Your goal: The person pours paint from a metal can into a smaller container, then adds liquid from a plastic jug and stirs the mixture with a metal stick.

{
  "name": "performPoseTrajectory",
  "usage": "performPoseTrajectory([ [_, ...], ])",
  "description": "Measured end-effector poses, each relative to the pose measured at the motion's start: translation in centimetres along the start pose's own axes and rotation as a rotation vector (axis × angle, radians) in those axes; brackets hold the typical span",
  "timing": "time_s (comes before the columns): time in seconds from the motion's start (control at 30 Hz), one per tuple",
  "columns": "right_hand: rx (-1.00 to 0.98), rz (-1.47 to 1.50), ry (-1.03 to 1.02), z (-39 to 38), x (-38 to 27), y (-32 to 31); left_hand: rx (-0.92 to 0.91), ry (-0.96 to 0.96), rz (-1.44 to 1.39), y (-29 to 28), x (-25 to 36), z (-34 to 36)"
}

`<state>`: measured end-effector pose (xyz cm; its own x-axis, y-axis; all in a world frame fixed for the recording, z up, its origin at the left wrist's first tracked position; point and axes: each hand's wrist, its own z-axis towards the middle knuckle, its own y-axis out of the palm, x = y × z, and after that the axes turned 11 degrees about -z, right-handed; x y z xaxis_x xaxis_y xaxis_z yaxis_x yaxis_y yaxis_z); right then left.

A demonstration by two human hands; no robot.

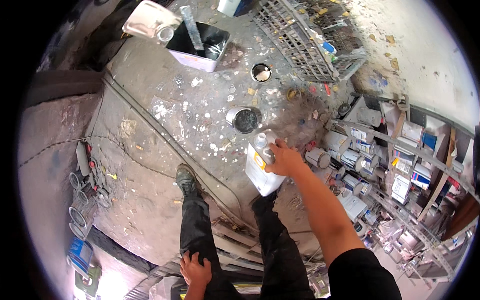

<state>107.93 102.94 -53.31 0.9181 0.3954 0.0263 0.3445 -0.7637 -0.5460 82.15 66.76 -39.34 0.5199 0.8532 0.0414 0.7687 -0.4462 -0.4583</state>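
My right hand (pixel 287 159) is closed around the handle of a white plastic jug (pixel 256 175) with a yellow-orange mark on its label. The jug hangs slightly tilted in front of my right foot, its pale cap (pixel 260 140) facing up. Just beyond it, an open metal can (pixel 245 120) with dark contents stands on the floor. My left hand (pixel 196 270) rests on my left leg, fingers spread, holding nothing. Farther off is a smaller round can (pixel 261 73) with something pale inside.
A square tub (pixel 200 61) with a flat stick stands at the far left beside a beige canister (pixel 150 20). A dirty plastic crate (pixel 300 40) leans at the back right. Shelves of paint cans (pixel 352 159) line the right. A pipe (pixel 150 122) crosses the paint-spotted floor.
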Motion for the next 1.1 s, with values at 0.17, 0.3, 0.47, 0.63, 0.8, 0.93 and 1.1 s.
performPoseTrajectory([
  [0.17, 0.142, 0.138, 0.163, -5.0, 1.1, 1.7, 0.006, 0.005, 0.068, 0.0, 0.9, -0.1],
  [0.3, 0.278, 0.314, 0.224, -8.3, 3.6, 5.3, 0.02, 0.021, 0.138, 0.7, 1.3, -0.2],
  [0.47, 0.444, 0.454, 0.359, -11.1, 6.5, 8.1, 0.034, 0.073, 0.245, 0.7, 4.2, -1.3],
  [0.63, 0.555, 0.563, 0.551, -10.9, 11.7, 8.6, 0.077, 0.124, 0.321, 1.8, 5.3, -1.5],
  [0.8, 0.551, 0.644, 0.731, -9.2, 17.6, 9.2, 0.076, 0.104, 0.401, 2.6, 6.8, -1.7],
  [0.93, 0.639, 0.665, 0.829, -6.1, 21.5, 10.1, 0.095, 0.097, 0.43, 3.5, 7.1, -1.8],
  [1.1, 0.573, 0.666, 0.888, -3.0, 25.3, 9.3, 0.122, 0.079, 0.442, 4.4, 7.8, -1.9],
])
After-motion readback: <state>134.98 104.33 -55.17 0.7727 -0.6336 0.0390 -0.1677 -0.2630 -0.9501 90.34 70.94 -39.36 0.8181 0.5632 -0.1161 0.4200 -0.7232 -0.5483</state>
